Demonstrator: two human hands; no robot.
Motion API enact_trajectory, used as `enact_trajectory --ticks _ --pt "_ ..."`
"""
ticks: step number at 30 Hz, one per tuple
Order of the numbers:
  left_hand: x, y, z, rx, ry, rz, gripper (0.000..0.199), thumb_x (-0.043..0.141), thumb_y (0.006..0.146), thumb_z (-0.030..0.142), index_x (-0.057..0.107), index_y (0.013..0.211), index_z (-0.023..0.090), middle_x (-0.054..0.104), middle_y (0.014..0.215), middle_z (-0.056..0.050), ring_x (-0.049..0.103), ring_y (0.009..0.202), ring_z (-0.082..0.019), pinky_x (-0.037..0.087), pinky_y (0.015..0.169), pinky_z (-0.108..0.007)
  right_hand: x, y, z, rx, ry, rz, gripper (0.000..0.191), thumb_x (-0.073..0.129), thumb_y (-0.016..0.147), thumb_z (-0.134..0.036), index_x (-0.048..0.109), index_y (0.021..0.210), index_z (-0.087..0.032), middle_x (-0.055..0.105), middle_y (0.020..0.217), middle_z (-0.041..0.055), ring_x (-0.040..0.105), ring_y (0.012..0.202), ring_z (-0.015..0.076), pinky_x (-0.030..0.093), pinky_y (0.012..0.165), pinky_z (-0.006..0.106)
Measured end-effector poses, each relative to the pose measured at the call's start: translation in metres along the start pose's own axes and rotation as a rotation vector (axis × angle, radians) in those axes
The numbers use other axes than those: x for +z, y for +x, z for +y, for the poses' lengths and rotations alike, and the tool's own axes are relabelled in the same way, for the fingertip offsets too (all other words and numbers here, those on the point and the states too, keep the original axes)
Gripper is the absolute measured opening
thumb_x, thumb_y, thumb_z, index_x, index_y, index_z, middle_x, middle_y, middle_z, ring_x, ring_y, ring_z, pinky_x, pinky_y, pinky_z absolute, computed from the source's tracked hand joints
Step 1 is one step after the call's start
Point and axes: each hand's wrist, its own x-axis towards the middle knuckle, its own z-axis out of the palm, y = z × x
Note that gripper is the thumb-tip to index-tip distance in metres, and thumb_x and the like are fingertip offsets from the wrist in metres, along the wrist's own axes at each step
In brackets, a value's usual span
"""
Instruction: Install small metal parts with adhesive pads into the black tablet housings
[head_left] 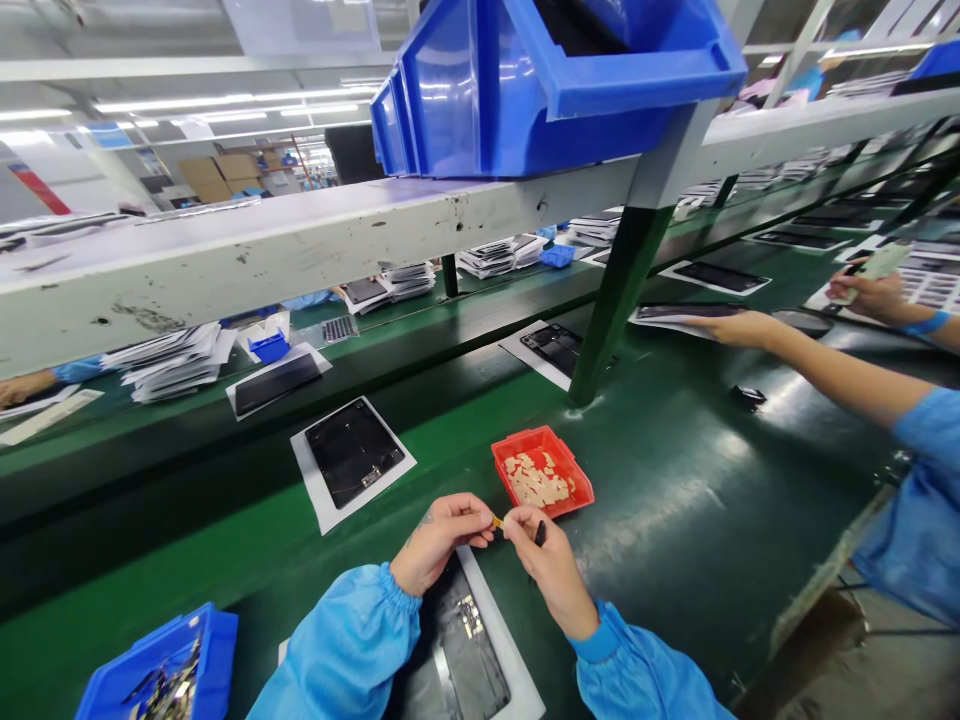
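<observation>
My left hand [448, 532] pinches one end of a small yellow-orange strip [497, 522]. The fingers of my right hand [551, 568] close on its other end, and a dark slim tool [540, 533] pokes out from between them. Just beyond my hands is a red tray [582, 487] of small cream-coloured pieces [536, 480]. Below them a black tablet-like panel [480, 660] with exposed circuitry lies on a white sheet [525, 690], partly covered by my left sleeve.
A blue bin [219, 655] of small metallic parts stands at lower left. Another panel [352, 450] lies on the green conveyor ahead. Overhead, a shelf beam [315, 250] carries big blue bins [480, 100]; its green post [619, 300] meets the bench. A co-worker's arms [817, 360] reach in from the right.
</observation>
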Motion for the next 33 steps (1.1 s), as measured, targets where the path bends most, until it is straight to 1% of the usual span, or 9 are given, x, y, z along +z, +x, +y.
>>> enact_trajectory --ticks 5,7,11,15,21,26,33 --pt "0.003 -0.001 0.000 0.086 0.064 0.062 0.022 0.072 0.074 0.034 0.067 0.077 0.012 0.063 0.071 -0.005 0.058 0.066 -0.012 0.045 0.064 -0.023 -0.002 -0.001 0.005 -0.039 -0.058 0.035 0.032 0.060 0.085 -0.048 0.066 0.083 -0.017 0.056 0.065 0.0004 0.046 0.054 0.0122 0.037 0.049 0.023" --pt "0.005 -0.001 -0.001 0.132 0.096 0.088 0.022 0.069 0.076 0.035 0.067 0.077 0.013 0.063 0.072 -0.004 0.057 0.068 -0.013 0.045 0.065 -0.023 -0.003 -0.002 0.006 -0.058 -0.081 0.038 0.029 0.061 0.086 -0.044 0.067 0.082 -0.017 0.057 0.065 0.0006 0.047 0.056 0.0126 0.039 0.052 0.024" --pt "0.006 -0.001 -0.002 0.180 0.167 0.091 0.022 0.067 0.077 0.035 0.070 0.079 0.013 0.064 0.076 -0.005 0.057 0.071 -0.015 0.045 0.068 -0.025 -0.002 -0.004 0.007 -0.118 -0.144 -0.026 0.022 0.063 0.085 -0.038 0.070 0.085 -0.018 0.063 0.075 0.0025 0.048 0.059 0.0135 0.041 0.058 0.025" --pt "0.007 0.000 -0.002 0.207 0.241 0.103 0.022 0.065 0.079 0.036 0.071 0.080 0.014 0.065 0.078 -0.006 0.058 0.073 -0.017 0.046 0.069 -0.026 -0.001 -0.005 0.005 -0.180 -0.233 -0.027 0.019 0.060 0.088 -0.035 0.070 0.089 -0.019 0.063 0.074 0.0015 0.047 0.057 0.0129 0.042 0.056 0.025" --pt "0.010 -0.004 0.000 0.275 0.395 0.154 0.019 0.063 0.081 0.033 0.072 0.079 0.016 0.063 0.081 -0.005 0.057 0.076 -0.017 0.043 0.070 -0.026 0.000 -0.007 0.000 -0.258 -0.320 -0.002 0.014 0.060 0.088 -0.031 0.067 0.087 -0.019 0.062 0.074 0.0007 0.050 0.057 0.0122 0.043 0.056 0.024" --pt "0.011 -0.006 0.001 0.314 0.497 0.147 0.020 0.061 0.083 0.033 0.073 0.080 0.017 0.063 0.083 -0.006 0.058 0.079 -0.018 0.042 0.072 -0.027 -0.001 -0.007 -0.001 -0.258 -0.316 -0.026 0.018 0.057 0.089 -0.033 0.068 0.089 -0.018 0.064 0.078 0.0028 0.051 0.058 0.0132 0.044 0.056 0.025" --pt "0.010 -0.006 0.002 0.314 0.550 0.145 0.020 0.060 0.084 0.032 0.073 0.079 0.017 0.062 0.078 -0.004 0.056 0.074 -0.016 0.040 0.067 -0.025 -0.002 -0.006 0.000 -0.251 -0.278 -0.042 0.020 0.056 0.090 -0.031 0.068 0.085 -0.017 0.064 0.077 0.0038 0.055 0.062 0.0147 0.045 0.057 0.026"
